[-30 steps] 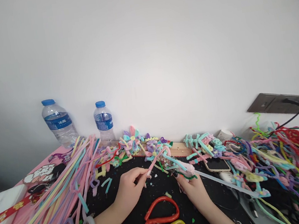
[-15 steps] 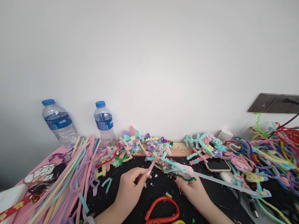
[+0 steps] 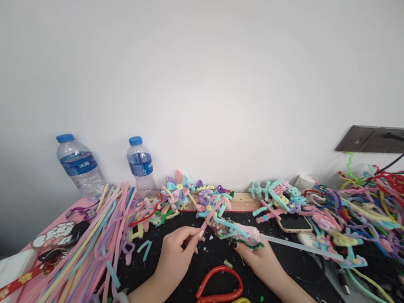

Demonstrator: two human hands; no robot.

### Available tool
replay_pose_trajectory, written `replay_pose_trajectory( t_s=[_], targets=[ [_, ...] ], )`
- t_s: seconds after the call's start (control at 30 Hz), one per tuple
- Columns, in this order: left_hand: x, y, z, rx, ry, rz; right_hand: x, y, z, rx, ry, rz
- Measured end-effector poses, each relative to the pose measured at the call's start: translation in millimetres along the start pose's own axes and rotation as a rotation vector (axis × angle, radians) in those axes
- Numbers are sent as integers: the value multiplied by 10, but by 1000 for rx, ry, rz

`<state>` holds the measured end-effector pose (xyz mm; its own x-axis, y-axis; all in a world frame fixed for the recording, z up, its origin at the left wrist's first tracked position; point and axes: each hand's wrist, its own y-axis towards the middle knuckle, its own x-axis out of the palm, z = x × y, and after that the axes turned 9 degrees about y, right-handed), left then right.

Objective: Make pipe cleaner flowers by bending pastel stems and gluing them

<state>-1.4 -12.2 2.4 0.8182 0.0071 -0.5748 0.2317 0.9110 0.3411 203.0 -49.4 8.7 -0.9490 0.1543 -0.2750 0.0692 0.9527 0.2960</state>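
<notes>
My left hand (image 3: 181,248) pinches the lower end of a pink pipe cleaner (image 3: 211,215), whose far end bends over in a hook. To its right, my right hand (image 3: 256,256) is closed around what looks like a pale pink glue gun (image 3: 250,235). A long translucent glue stick (image 3: 301,246) runs out of its back toward the right. The front of the gun lies near the pink pipe cleaner; whether they touch I cannot tell. A light blue pipe cleaner piece (image 3: 234,224) and a dark green one (image 3: 250,245) show beside the gun. Scissors (image 3: 219,299) with red and yellow handles lie below my hands.
Long pastel pipe cleaners (image 3: 89,257) spread over the left side. Two water bottles (image 3: 142,165) stand against the wall. Pipe-cleaner flowers (image 3: 179,187) line the back. A phone (image 3: 294,224) and a tangled multicoloured heap (image 3: 396,224) lie right, below a wall socket (image 3: 384,138).
The glue gun in my right hand has shifted slightly left and down, and its glue stick has moved with it. My left hand and the pink pipe cleaner stay almost still.
</notes>
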Motion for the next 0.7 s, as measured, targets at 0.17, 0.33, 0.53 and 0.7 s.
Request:
replay_pose_trajectory(
  t_s=[0.17, 0.33, 0.53, 0.7],
  targets=[
    [3, 9, 4, 6, -3, 0, -14, -2, 42, 12, -24, -86],
    [3, 19, 10, 6, -12, -5, -27, 9, 84, -1, -28, -162],
    [5, 9, -2, 9, 3, -16, -31, -1, 124, -3, 3, -208],
    [12, 12, -11, 7, 10, -13, -33, -8, 133, 1, 21, -207]
  ],
)
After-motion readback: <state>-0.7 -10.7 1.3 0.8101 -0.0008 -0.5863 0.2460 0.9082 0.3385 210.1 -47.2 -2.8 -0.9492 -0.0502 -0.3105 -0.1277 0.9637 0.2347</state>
